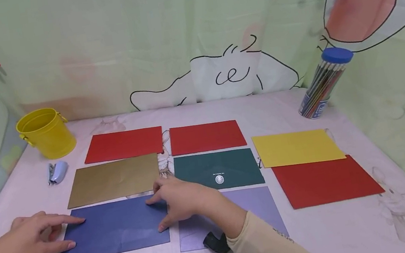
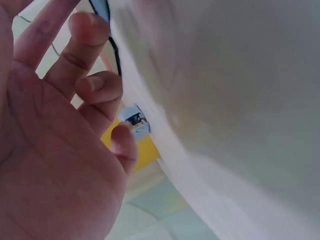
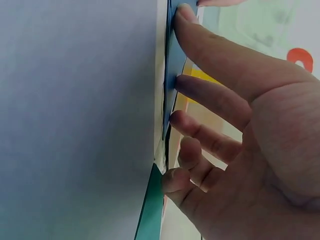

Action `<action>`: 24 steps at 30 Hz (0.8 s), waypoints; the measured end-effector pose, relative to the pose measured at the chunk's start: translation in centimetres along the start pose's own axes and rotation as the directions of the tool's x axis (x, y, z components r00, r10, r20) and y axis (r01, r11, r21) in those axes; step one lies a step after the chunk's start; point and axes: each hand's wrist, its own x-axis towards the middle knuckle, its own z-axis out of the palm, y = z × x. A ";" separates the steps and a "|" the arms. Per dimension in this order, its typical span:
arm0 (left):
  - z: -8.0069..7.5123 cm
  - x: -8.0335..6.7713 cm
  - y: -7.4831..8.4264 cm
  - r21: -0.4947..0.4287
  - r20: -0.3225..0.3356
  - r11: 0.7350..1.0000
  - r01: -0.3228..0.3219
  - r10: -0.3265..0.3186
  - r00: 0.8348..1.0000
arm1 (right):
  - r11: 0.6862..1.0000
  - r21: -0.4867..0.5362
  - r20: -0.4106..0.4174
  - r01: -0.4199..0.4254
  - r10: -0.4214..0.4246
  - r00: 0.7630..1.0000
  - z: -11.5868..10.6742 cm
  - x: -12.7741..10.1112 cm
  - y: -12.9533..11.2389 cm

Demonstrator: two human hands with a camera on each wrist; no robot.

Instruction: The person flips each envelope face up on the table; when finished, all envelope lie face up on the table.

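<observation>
My right hand (image 1: pixel 182 202) sits nearest, sleeve at the bottom edge, fingers spread and straight, tips pressing the right end of the blue envelope (image 1: pixel 115 228); nothing gripped, hand flat and relaxed. In the right wrist view the thumb (image 3: pixel 210 45) lies on the blue edge, other fingers just off it. My left hand (image 1: pixel 32 244) rests at the envelope's left end, index and thumb tips touching its left edge, fingers mostly straight, holding nothing. The blue envelope lies flat on the table (image 1: pixel 361 225), front left of the layout, just beside the lilac envelope (image 1: pixel 251 209) on its right, which my right wrist covers in part. Behind blue is the gold envelope (image 1: pixel 113 180), then a red one (image 1: pixel 123 144). Green envelope (image 1: pixel 217 169) sits behind lilac, another red (image 1: pixel 206 137) past that. Right side: yellow envelope (image 1: pixel 297 147) with a red one (image 1: pixel 326 181) in front. Yellow bucket (image 1: pixel 45 132) back left, stapler (image 1: pixel 57 172) near it. Pencil tube (image 1: pixel 324 82) back right.
</observation>
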 end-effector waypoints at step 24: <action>-3.3 8.2 -0.2 -0.306 0.026 0.948 0.093 -0.089 0.996 | 0.981 0.128 0.002 -0.146 0.147 0.989 -2.1 2.9 2.5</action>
